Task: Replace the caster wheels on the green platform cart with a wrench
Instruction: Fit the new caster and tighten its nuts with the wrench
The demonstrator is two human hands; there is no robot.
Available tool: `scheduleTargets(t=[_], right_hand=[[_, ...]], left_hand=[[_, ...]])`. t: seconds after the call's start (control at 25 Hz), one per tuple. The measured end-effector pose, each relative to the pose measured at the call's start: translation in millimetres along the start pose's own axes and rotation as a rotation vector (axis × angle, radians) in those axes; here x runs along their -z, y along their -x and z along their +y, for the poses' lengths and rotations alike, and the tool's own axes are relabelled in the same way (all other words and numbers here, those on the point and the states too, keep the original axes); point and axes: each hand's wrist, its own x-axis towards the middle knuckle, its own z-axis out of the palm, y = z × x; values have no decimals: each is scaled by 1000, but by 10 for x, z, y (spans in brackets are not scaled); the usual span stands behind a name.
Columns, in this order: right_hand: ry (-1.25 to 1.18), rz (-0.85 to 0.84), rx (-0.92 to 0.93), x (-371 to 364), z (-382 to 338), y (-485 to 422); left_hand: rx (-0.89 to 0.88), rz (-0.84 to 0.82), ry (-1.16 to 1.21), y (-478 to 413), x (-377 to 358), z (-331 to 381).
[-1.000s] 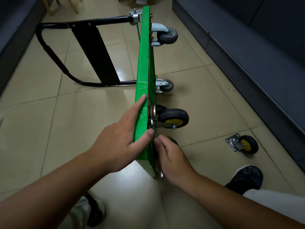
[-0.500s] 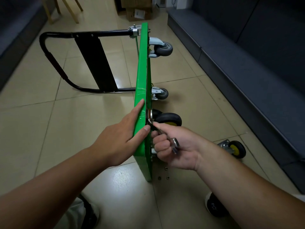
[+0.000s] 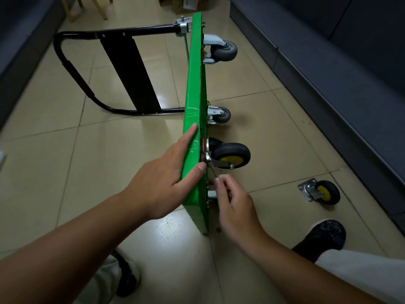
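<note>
The green platform cart (image 3: pixel 194 84) stands on one long edge on the tiled floor (image 3: pixel 98 163), its deck upright and running away from me, and I place everything else against that deck. Left of the deck, at its far end, the black handle (image 3: pixel 65 69) juts out sideways, with a black panel (image 3: pixel 131 75) spanning it. Nearer me, my left hand (image 3: pixel 166 178) presses on the deck's left face. The fingers are straight and spread a little, and the thumb reaches across the deck's upper edge, its tip just beside a caster's metal plate. Right of the deck, two wheels stick out from its underside: the far grey caster (image 3: pixel 224 50) up by the handle end and the lower grey caster (image 3: pixel 221 115) close to the floor. Nearer than those, just beside my thumb, the black-and-yellow caster (image 3: pixel 231 155) is mounted on the same underside. A slim wrench (image 3: pixel 212 171) runs from that caster's plate down to my right hand (image 3: pixel 237 207), whose curled fingertips (image 3: pixel 221 181) pinch its handle. They are blurred, so I cannot tell the exact hold. By the deck's near corner a small metal ring (image 3: pixel 218 230) lies on the tiles. Well to the right of the deck a loose caster (image 3: pixel 322 191) with a yellow hub lies on the floor, and my dark shoe (image 3: pixel 322 238) sits nearer me than it.
</note>
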Motion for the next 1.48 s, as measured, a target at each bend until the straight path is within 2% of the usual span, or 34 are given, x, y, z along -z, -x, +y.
scheduleTargets(t=[0.08, 0.24, 0.4, 0.56, 0.68, 0.84, 0.92, 1.0, 1.16, 1.28, 1.48], right_hand=[[-30, -5, 12, -100, 22, -30], [-107, -126, -11, -135, 54, -85], [-92, -255, 14, -120, 19, -99], [-65, -306, -35, -53, -67, -125], [-104, -388, -186, 87, -292, -82], [-476, -457, -608, 238, -801, -188], [-537, -445, -664, 263, -922, -205], [-519, -384, -595, 228, -872, -70], [-227, -176, -182, 128, -281, 244], [-2, -51, -24, 83, 88, 52], [-1, -73, 124, -110, 198, -271]], left_hand=[[2, 7, 0, 4, 1, 8], [5, 20, 10, 14, -6, 18], [10, 25, 12, 12, -13, 3], [12, 25, 6, 9, -12, 2], [4, 30, 6, 20, -21, 6], [-9, 36, 8, 17, 0, -6], [-7, 27, -10, 19, 20, 2], [0, 19, -23, 14, 34, 11], [-1, 2, -8, 16, 13, -5], [8, -8, 12, 3, 4, -8], [11, -4, 32, 9, 2, -1]])
